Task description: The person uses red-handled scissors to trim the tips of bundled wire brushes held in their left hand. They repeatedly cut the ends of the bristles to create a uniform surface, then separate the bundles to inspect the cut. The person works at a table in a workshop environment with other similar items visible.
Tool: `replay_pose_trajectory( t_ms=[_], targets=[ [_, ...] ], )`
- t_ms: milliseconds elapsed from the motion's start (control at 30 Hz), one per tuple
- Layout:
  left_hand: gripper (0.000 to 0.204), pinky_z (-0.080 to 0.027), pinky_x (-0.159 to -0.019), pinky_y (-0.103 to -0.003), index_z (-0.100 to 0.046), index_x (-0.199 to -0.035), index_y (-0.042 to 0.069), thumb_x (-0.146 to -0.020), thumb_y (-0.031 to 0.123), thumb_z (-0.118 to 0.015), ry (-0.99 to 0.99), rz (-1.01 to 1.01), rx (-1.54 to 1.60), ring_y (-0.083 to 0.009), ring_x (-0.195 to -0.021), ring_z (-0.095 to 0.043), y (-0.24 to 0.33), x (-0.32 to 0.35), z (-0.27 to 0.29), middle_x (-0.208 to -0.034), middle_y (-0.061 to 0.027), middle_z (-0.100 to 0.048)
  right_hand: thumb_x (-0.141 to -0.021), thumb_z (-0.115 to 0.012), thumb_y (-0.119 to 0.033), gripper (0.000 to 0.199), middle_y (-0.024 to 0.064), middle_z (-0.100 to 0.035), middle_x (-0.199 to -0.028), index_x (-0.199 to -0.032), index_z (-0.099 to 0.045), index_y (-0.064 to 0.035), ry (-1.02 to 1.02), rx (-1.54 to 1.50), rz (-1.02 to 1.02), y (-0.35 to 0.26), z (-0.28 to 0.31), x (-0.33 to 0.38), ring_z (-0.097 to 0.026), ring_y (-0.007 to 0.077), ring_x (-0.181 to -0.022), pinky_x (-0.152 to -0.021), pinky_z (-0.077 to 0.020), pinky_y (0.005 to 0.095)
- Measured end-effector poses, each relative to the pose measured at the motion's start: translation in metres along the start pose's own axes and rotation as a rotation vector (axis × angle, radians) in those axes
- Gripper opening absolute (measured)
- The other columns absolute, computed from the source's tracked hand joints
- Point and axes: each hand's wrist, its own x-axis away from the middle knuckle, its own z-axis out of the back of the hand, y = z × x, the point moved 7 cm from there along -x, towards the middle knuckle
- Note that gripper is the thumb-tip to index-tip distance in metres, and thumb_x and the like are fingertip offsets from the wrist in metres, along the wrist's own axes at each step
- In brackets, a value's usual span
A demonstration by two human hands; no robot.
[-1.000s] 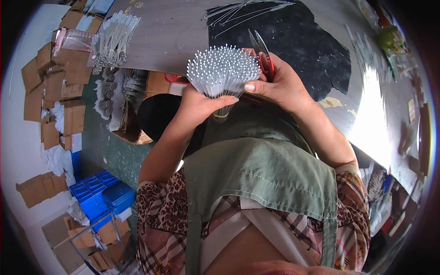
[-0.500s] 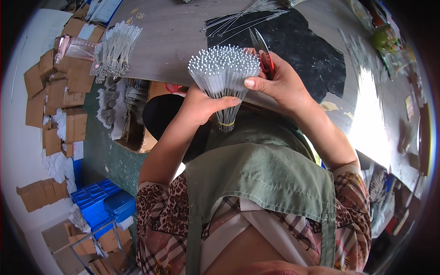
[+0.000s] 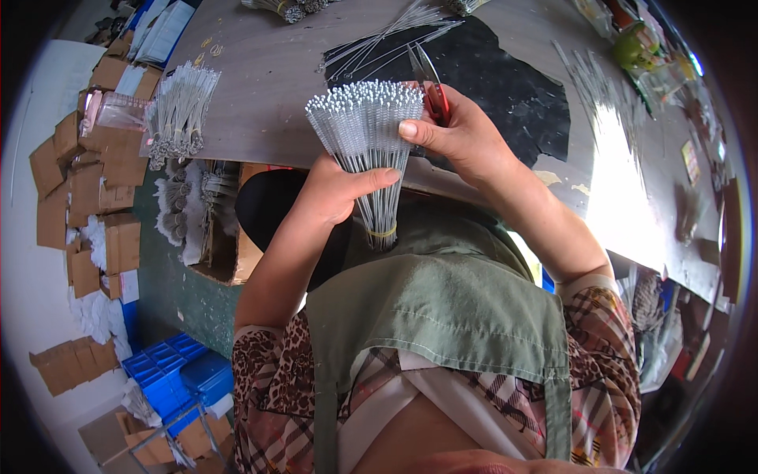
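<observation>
Fingers of my left hand [image 3: 335,189] are curled closed around the bundle of thin wire brushes [image 3: 367,142], gripping it at mid-length a little above centre frame, with my index finger lying straight across its front. The bundle stands roughly upright, its bristled tips fanned out toward the top of the frame and its lower ends cinched by a yellow rubber band [image 3: 382,232] just above my green apron [image 3: 442,308]. My right hand [image 3: 462,138] presses against the fan's right side, thumb flat on the bristle ends, the other fingers loosely bent behind and hooked through the red-handled scissors [image 3: 433,87], whose blades point up over the grey table [image 3: 260,71]. More brushes lie loose on the black sheet [image 3: 505,87] at upper centre, and another bunch [image 3: 178,110] rests at the table's edge in the upper left, beside a clear plastic box [image 3: 118,110].
</observation>
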Motion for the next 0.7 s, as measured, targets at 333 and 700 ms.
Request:
replay_pose_trajectory(
  t_ms=[333,700],
  targets=[
    [0.05,-0.057,-0.078,-0.047,-0.045,-0.118,-0.001,-0.075,0.002,-0.071,0.086,-0.008,-0.048,-0.0221,-0.091,-0.06,-0.028,0.007,-0.009,-0.103,-0.01,-0.054,-0.072,-0.081,-0.029,0.062,0.0036,-0.057,-0.088,-0.114,-0.049,0.0026,0.081,-0.031,-0.063,0.018,0.007,0.0,-0.053,0.0094,-0.081,-0.078,-0.0462,0.0254],
    [0.029,-0.057,-0.073,-0.044,-0.058,-0.1,-0.004,-0.074,0.004,-0.067,0.185,0.19,0.208,-0.0229,-0.081,-0.064,-0.011,-0.012,-0.004,-0.09,-0.0158,-0.064,-0.092,-0.058,-0.028,0.018,-0.0048,-0.041,-0.068,-0.097,-0.053,-0.0116,0.162,0.003,-0.096,-0.014,0.054,-0.036,-0.037,0.0062,-0.059,-0.053,-0.0324,0.0212]
  ],
)
